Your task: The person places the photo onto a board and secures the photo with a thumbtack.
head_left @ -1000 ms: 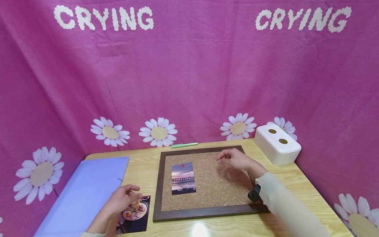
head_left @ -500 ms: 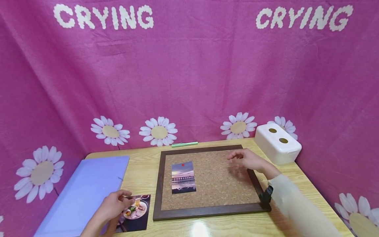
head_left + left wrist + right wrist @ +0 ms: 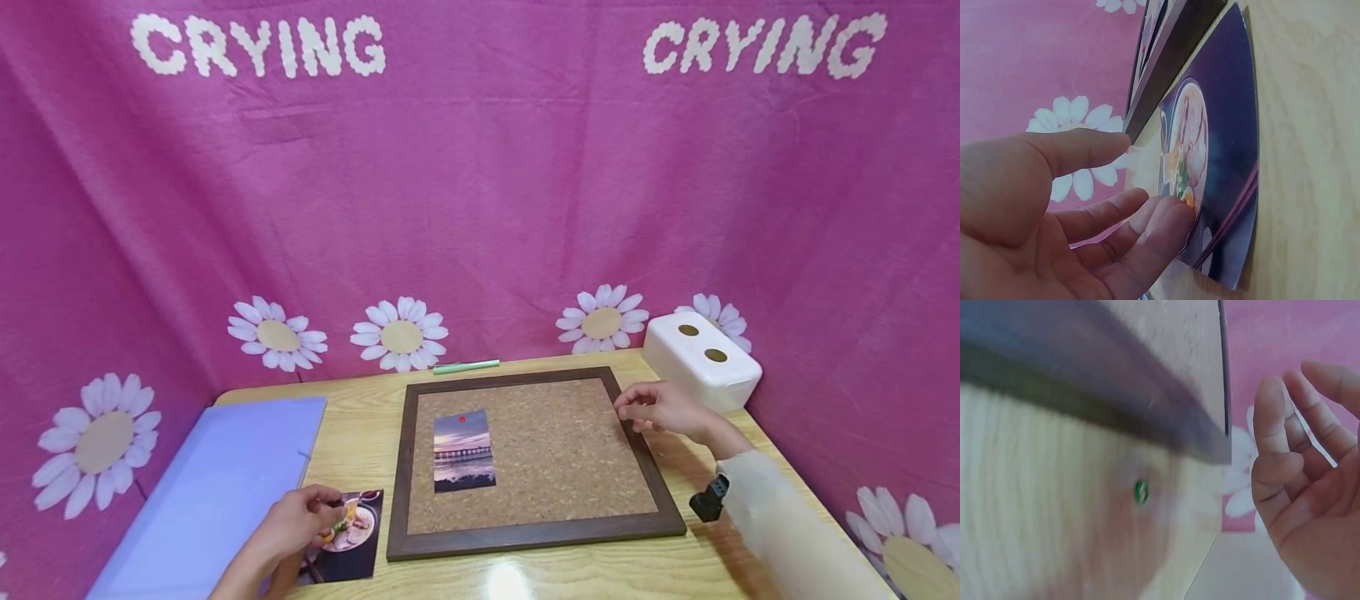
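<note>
My left hand (image 3: 296, 518) is over the left part of a photo of a noodle bowl (image 3: 362, 546), which lies on the table left of the corkboard. In the left wrist view the loosely bent fingers overlap the photo (image 3: 1229, 125), and the thumb stands apart from them. My right hand (image 3: 660, 407) hovers by the right side of the corkboard (image 3: 570, 458), fingers loosely curled around nothing. Below it, the right wrist view shows a small round green item (image 3: 1141, 491) on the table beside the dark frame. A red pushpin (image 3: 462, 419) sits at the top of a pier photo (image 3: 463, 467) on the cork.
A pale blue folder (image 3: 217, 475) covers the table's left side. Behind the board lies a green pen (image 3: 467, 367). At the back right stands a white box (image 3: 697, 375) with two round holes. Pink cloth (image 3: 480, 208) with printed daisies walls the table in.
My right hand has moved right, from over the cork to the frame's right side. My left hand has drawn back slightly left over the noodle photo, which has shifted very slightly right.
</note>
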Demonstrator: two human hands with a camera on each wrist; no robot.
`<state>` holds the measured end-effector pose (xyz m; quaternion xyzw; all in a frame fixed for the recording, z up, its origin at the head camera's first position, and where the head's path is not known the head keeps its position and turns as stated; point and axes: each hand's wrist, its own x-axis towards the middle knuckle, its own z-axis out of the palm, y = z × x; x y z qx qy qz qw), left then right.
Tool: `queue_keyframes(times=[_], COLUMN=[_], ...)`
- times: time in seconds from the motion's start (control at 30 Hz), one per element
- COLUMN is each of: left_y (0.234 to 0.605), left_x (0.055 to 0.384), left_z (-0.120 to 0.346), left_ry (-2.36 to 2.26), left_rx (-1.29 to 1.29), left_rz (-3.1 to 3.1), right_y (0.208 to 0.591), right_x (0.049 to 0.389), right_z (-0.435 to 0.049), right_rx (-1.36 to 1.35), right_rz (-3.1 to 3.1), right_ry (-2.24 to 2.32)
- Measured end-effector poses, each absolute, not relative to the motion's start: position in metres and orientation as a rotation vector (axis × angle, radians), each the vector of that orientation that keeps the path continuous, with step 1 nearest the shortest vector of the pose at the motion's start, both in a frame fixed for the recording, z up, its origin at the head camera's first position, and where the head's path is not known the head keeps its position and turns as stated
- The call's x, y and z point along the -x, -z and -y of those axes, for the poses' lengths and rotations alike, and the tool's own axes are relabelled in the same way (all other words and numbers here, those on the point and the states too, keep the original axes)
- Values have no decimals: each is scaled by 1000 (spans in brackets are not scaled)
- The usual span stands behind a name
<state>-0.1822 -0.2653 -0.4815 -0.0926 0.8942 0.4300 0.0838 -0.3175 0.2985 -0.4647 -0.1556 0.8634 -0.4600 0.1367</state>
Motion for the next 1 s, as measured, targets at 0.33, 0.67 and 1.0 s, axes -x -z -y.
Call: queue_keyframes(times=[0.33, 0.67, 1.0], left_y=[485, 478, 473], left_x=[190, 185, 184], left_z=[265, 272, 276], left_ry=[-1363, -1108, -775], left_rx=[190, 161, 121], left_rz=[-2702, -2856, -3011], right_y=[480, 489, 499], right_x=[310, 300, 290], right_z=[-331, -352, -362], right_rx=[512, 527, 543], right_rz=[-2446, -2416, -2439], right_ry=[1327, 1342, 1307])
